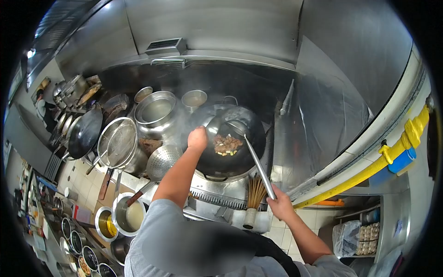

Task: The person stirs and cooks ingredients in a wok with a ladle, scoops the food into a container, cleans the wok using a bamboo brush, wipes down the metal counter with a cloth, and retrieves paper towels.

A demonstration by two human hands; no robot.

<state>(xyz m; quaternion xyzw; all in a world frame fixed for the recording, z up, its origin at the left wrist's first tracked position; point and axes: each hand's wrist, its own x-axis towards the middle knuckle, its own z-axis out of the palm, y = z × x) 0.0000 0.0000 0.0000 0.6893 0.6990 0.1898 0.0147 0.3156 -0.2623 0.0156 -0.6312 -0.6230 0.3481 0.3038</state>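
Observation:
A black wok (207, 159) on the stove holds browned meat pieces (227, 143) with several yellow-white pieces at their near edge. My right hand (279, 205) is closed around the end of a long-handled ladle (260, 168). The ladle's bowl rests inside the wok, just behind the meat. Over the wok's left side, my left hand (197, 139) is closed in a fist. Right beside it shows a shiny rounded metal piece (213, 123); whether the fist grips that piece is unclear, as the fingers are mostly hidden.
Left of the wok stand a perforated skimmer (164, 162), a mesh strainer (117, 142) and a large metal pot (156, 111). A bamboo brush (256, 191) stands at the stove's front edge. Pots with liquid (134, 217) are lower left. Another person (44, 111) is far left.

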